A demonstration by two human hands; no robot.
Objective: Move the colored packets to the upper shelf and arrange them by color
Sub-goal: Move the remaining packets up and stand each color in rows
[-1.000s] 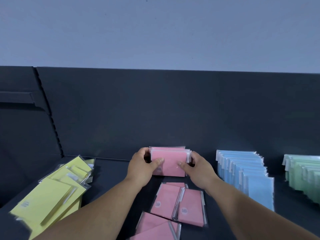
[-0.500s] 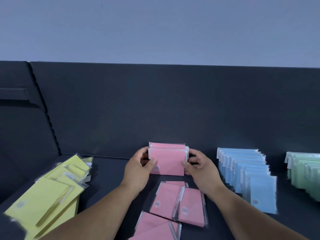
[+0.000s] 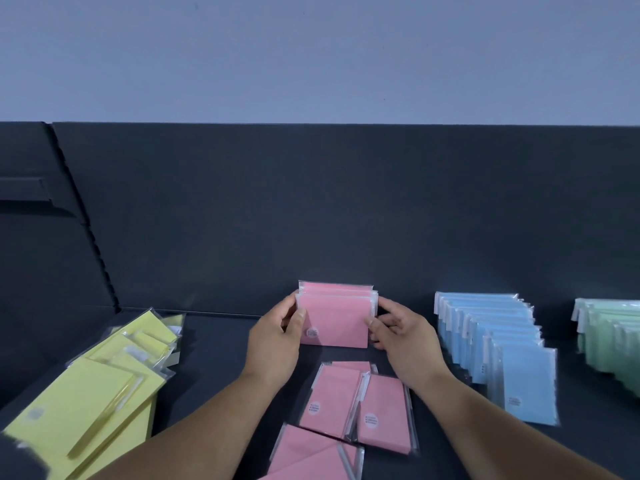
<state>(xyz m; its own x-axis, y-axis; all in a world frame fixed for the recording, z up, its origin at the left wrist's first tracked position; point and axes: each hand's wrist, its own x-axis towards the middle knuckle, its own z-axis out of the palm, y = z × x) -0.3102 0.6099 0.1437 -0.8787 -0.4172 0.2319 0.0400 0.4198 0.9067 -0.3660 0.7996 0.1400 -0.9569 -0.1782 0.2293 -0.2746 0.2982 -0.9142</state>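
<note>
Packets of pink paper stand upright in a small stack on the dark shelf, close to its back panel. The left hand curls round the stack's left edge with its thumb on the front face. The right hand pinches the right edge the same way. Just in front, between the two forearms, loose pink packets lie flat and overlapping. To the right, apart from the hands, blue packets lean in a neat file. Beyond them, green packets run out of sight. On the left, yellow packets lie sprawled in an untidy heap.
</note>
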